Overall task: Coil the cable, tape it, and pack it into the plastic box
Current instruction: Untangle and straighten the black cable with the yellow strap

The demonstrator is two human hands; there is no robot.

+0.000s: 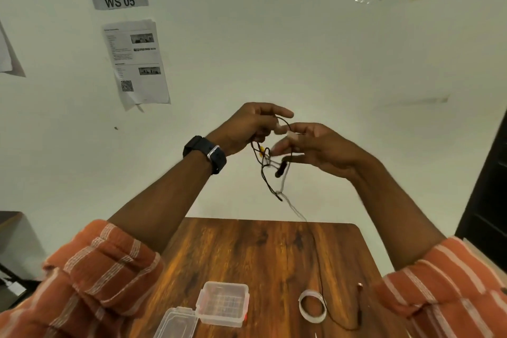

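two bare hands are raised above a wooden table (263, 250), in front of a pale wall. the left hand (247, 126), with a dark smartwatch (208, 153) on its wrist, is curled closed around several loops of a thin black cable (267, 173). the right hand (318, 145), just beside it at three o'clock, has fingers half spread; blur hides whether its fingertips pinch the cable or only touch it, so its grip cannot be told. both forearms come out of rolled orange sleeves with white stripes.

the cable is a slack, wiry strand. its loops hang from the hands toward six o'clock, long axis roughly upright, with a small dark plug-like piece among them. one strand runs on down to the table and curves along its surface toward five o'clock, ending near a small coppery tip.

the table is glossy, dark-grained brown wood with rounded corners. at six o'clock on it sits a small clear plastic box (223, 304), square and ribbed, its hinged lid lying open toward seven o'clock. at five o'clock lies a flat ring of clear tape (301, 310), next to the trailing cable.

a printed sheet and a sign reading "ws 05" hang on the wall at ten o'clock.
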